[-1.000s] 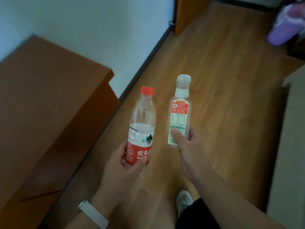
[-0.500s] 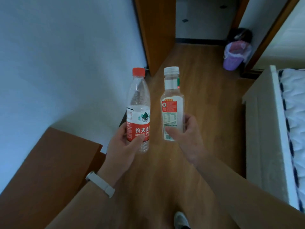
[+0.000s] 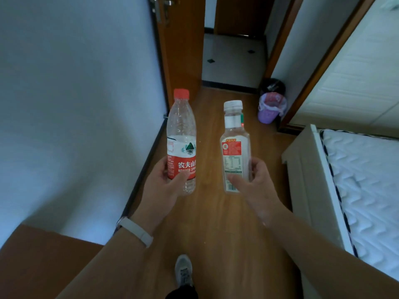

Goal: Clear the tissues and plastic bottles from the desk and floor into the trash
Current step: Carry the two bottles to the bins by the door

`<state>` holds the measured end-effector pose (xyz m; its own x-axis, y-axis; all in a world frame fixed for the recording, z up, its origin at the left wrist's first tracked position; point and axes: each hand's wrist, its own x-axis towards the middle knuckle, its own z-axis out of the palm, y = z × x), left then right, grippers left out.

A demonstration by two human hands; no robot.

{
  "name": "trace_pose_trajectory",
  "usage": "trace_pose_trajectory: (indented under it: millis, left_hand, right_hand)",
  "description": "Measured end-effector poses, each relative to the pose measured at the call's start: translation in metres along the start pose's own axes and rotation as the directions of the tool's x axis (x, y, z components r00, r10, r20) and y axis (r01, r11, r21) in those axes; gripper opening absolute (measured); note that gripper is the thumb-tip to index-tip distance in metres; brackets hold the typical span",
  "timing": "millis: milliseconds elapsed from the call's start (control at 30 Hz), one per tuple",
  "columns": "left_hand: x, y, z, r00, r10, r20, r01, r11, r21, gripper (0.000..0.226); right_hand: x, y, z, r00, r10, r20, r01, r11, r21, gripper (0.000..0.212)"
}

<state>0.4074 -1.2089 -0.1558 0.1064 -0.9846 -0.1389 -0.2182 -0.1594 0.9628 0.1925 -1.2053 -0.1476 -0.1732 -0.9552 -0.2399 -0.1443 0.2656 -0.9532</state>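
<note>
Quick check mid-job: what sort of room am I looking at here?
Most likely a bedroom, perhaps in a home or dorm. A bed with a bare quilted mattress stands on the right, a wooden floor runs to an open door, and a lined purple waste bin sits beyond.

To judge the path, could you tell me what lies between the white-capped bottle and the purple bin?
Only bare wooden floor shows between the white-capped bottle and the purple bin in the head view.
</note>
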Motion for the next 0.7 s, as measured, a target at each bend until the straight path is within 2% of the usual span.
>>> trace_pose_trajectory:
  millis: [267, 433, 600, 700]
  left_hand:
    - [0.112, 0.028, -0.011, 0.983, 0.082, 0.162, -0.079, 0.997, -0.027, 0.072]
    - [0.155, 0.043, -0.007, 0.97, 0.132, 0.205, -0.131, 0.991, -0.023, 0.07]
    - [0.197, 0.051, 0.007, 0.965, 0.13, 0.23, -0.126, 0.992, -0.033, 0.055]
    - [0.222, 0.055, 0.02, 0.963, 0.115, 0.243, -0.118, 0.993, -0.002, 0.064]
  right_hand:
    - [0.055, -0.055, 0.02, 0.987, -0.026, -0.159, 0.025, 1.0, -0.006, 0.052]
    - [0.086, -0.077, 0.023, 0.972, -0.045, -0.23, 0.037, 0.999, -0.04, 0.052]
    - [0.126, -0.082, 0.017, 0.969, -0.038, -0.243, 0.029, 0.999, -0.041, 0.052]
    - [0.16, -0.08, 0.011, 0.966, -0.013, -0.257, 0.014, 1.0, 0.002, 0.05]
